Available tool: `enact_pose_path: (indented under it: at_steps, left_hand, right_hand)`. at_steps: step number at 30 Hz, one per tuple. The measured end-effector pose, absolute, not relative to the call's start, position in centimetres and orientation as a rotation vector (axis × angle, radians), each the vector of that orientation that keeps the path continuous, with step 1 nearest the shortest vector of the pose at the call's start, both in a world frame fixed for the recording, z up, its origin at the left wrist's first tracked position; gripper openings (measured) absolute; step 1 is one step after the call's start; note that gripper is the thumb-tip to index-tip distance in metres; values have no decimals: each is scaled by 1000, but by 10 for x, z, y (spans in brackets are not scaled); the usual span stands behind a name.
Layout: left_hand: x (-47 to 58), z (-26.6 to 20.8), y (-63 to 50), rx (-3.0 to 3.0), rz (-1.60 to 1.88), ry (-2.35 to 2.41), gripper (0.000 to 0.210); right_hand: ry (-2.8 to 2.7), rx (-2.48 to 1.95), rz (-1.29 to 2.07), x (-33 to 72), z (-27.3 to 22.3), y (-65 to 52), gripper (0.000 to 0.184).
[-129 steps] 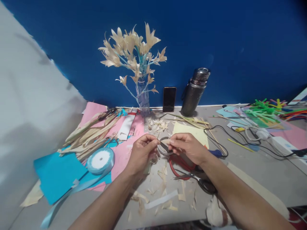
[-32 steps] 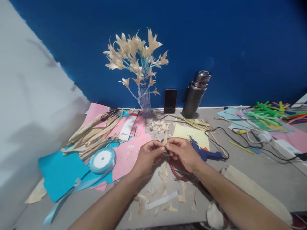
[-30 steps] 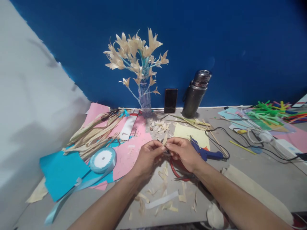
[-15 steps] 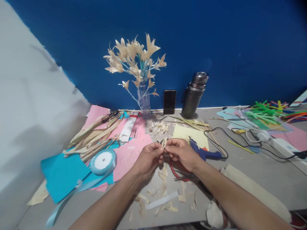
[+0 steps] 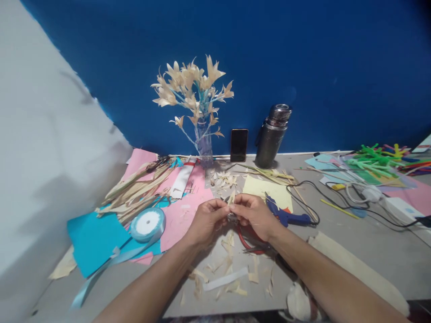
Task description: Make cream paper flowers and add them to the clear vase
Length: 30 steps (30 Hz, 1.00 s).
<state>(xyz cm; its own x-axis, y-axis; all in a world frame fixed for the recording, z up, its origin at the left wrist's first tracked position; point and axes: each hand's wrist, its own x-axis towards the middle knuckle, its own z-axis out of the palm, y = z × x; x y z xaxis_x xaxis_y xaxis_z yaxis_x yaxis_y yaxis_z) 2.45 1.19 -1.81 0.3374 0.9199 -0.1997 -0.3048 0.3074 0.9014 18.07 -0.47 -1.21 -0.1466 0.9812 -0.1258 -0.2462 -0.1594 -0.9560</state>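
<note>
My left hand and my right hand meet over the middle of the table, thumbs and fingertips pinched together. Between them is a small pale dried-husk piece, its tip standing up above the fingers; its lower part is hidden. Under my right hand lies a tool with red handles, partly covered. Just beyond the hands sits a pile of small cut husk petals. Husk scraps and a white strip are scattered nearer to me.
Left are a light-blue ribbon roll, blue sheets and dried husks. Behind stand a vase of husk flowers, a phone and a flask. Right are a blue glue gun, cables and green pipe cleaners.
The view has shifted slightly, so the things at left appear further right. Both hands keep their pinch on the husk piece, with hardly any movement.
</note>
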Motion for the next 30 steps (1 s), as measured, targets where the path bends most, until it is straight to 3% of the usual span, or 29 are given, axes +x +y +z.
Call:
enact_pose_path:
  at_steps: [21,30]
  left_hand:
    - [27,-22,13,764,933,879,23]
    - [26,-18,12,783,912,909,24]
  right_hand:
    - [-1118,-1162,1397,179,-20,0,27]
    - [-933,-1080,1517,175,-20,-2,31]
